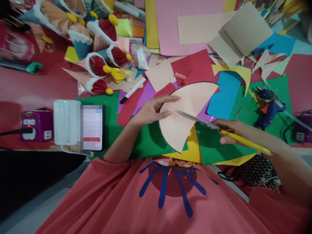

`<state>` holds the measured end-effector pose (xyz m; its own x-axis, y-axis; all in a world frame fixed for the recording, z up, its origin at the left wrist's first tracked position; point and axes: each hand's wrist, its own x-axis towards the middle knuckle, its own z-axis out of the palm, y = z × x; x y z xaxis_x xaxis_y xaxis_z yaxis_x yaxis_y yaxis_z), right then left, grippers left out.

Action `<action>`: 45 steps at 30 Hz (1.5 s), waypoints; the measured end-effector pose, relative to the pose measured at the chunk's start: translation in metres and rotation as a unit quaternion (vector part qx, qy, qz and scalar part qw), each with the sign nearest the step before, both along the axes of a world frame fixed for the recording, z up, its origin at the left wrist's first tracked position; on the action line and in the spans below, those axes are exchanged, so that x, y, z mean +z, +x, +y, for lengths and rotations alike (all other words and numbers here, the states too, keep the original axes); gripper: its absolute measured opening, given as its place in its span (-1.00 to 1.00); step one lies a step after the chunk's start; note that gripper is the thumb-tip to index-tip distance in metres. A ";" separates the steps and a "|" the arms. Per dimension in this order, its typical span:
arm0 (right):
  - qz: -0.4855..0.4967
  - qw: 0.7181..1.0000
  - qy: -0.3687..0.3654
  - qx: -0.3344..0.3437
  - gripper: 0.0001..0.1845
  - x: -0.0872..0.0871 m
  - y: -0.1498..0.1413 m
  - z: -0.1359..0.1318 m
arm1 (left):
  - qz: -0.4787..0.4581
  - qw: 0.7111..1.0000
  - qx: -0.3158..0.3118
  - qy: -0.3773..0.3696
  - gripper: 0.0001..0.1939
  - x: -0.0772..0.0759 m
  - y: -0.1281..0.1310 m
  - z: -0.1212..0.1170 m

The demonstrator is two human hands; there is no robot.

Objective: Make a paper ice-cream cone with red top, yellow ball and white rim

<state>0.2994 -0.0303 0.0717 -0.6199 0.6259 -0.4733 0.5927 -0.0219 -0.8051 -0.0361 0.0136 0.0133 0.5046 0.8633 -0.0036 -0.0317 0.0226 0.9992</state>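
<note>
A pale peach paper fan shape (202, 96) with a dark line along its curved edge is held up in front of me. My left hand (161, 109) pinches it at the left, thumb and fingers on its near face. Yellow-handled scissors (234, 136) are in my right hand (229, 128), fingers wrapped round the handles. Their blades lie across the middle of the paper, pointing left, where a slit line shows. Whether the blades are parted is hard to tell. Beneath lies a green sheet (136, 139), with a yellow sheet (195, 146) under the paper's lower edge.
Decorated paper cones (97, 61) crowd the back left. A marker (133, 90) lies on coloured scraps. A blue glue gun (268, 110) rests at the right. Left of me are a phone (91, 126), a white box (65, 122) and a purple power socket (36, 126). A folded card (241, 35) stands behind.
</note>
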 end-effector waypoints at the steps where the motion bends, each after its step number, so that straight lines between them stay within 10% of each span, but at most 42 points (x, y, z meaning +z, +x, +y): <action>1: -0.013 1.000 -0.008 0.005 -0.55 0.000 0.000 0.000 | 0.002 1.000 0.000 -0.001 -0.51 0.000 0.000 0.000; 45: -0.057 0.998 0.014 0.026 -0.43 0.008 -0.011 0.000 | 0.003 1.000 -0.007 -0.009 -0.51 0.001 0.002 -0.001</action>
<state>0.2889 -0.0299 0.0797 -0.5942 0.6085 -0.5260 0.6807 0.0321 -0.7319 -0.0342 0.0125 0.0138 0.5161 0.8562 -0.0233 -0.0243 0.0418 0.9988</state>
